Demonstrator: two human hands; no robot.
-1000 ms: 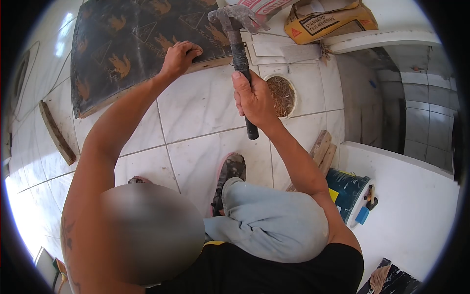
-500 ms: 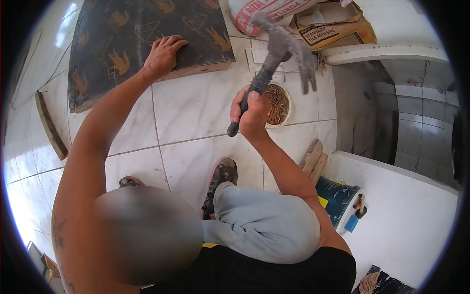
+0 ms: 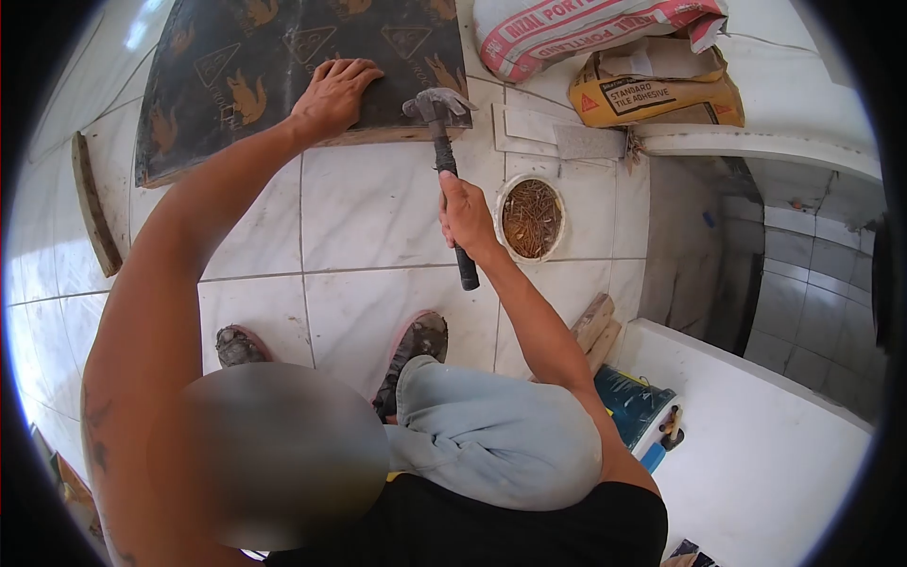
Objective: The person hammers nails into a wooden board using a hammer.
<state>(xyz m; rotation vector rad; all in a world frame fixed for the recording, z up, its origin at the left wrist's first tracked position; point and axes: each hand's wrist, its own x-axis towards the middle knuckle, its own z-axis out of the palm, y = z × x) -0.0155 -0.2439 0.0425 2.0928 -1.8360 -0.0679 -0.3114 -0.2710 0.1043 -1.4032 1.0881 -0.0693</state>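
My left hand (image 3: 335, 94) rests on a dark plywood panel (image 3: 203, 109) printed with gold animal figures and triangles, its fingers laid over the face near the front edge. Wrapped around the taped black handle of a claw hammer (image 3: 439, 142) is my right hand (image 3: 466, 213). The hammer's metal head overlaps the panel's right front corner in this view. Beside the right hand, a white bucket (image 3: 561, 231) stands on the floor with many rusty nails (image 3: 531, 217) inside.
Beyond the bucket lie a cement bag (image 3: 576, 33), a tile adhesive bag (image 3: 652, 92) and flat tile pieces (image 3: 529, 129). A wood strip (image 3: 94, 203) is at left. Wood blocks (image 3: 595, 326) and a dark green bucket (image 3: 631, 402) sit at right near a low white wall (image 3: 746, 416).
My right hand has brought the hammer down and left, from raised over the nail bucket to the panel's right corner. My left hand stays on the panel; the view has shifted slightly.
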